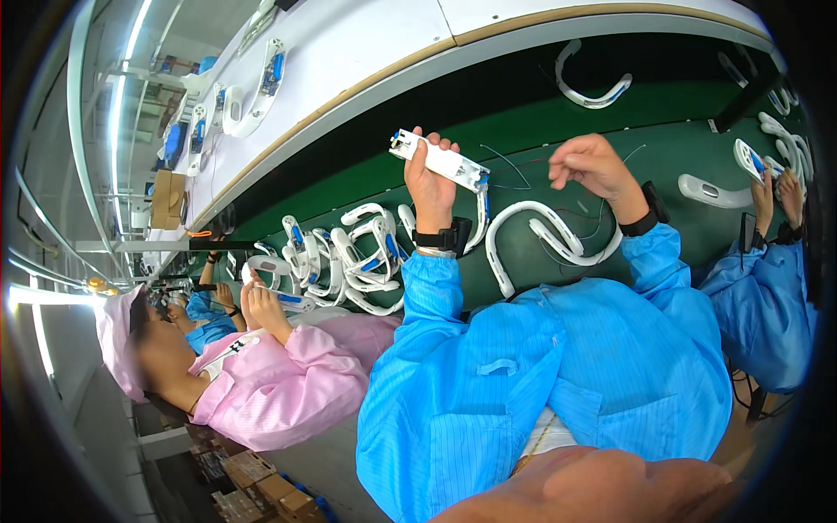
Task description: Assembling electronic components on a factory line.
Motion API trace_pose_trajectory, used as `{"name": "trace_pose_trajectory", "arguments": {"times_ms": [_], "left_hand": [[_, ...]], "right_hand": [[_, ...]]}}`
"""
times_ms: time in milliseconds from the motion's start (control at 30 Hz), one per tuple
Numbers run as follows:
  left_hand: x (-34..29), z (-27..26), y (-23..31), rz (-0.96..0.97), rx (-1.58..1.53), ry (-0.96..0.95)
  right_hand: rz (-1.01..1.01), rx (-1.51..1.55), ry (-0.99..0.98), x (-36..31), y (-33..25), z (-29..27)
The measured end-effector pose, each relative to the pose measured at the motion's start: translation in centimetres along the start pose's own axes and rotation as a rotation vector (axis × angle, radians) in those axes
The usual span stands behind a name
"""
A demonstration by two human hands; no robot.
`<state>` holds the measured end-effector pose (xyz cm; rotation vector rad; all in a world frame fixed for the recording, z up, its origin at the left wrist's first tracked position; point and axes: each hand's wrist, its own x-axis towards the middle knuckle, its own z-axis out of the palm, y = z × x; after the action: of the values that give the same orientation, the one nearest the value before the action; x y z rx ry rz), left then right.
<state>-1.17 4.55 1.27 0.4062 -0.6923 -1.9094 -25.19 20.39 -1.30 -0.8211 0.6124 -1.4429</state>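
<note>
We see smooth, semi-gloss plastic on the part (pixel 445 164), approx. 12 o'clock; ditto the band (pixel 579 254) at 3. Bench (pixel 663 161) at 2: matt. Table (pixel 349 48) at 11: smooth; edge (pixel 558 31) at 1, wood-like. Our coat (pixel 540 366) at 4: crinkled cloth w/ slight sheen. Boxes (pixel 248 471) at 7: matt cardbd.

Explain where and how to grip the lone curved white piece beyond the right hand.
Probably pinch the curved white piece at its bend, the right hand coming from the person's side: it bows that way, and the shelf lies beyond.
</note>
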Motion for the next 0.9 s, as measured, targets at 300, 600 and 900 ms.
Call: {"name": "trace_pose_trajectory", "arguments": {"times_ms": [300, 600, 900], "left_hand": [[-3.5, 2.9, -3.6, -0.061, 0.126, -0.078], [-6.6, 6.7, -7.0, -0.023, 0.304, -0.113], [-6.5, 6.7, -6.5, -0.063, 0.306, -0.149]], "right_hand": [[-0.322, -0.228, 0.212, -2.0, -3.2, 3.8], [-0.308, -0.467, 0.555, -0.6, 0.1, 7.7], [-0.195, -0.462, 0.542, -1.3, 0.5, 7.6]]}}
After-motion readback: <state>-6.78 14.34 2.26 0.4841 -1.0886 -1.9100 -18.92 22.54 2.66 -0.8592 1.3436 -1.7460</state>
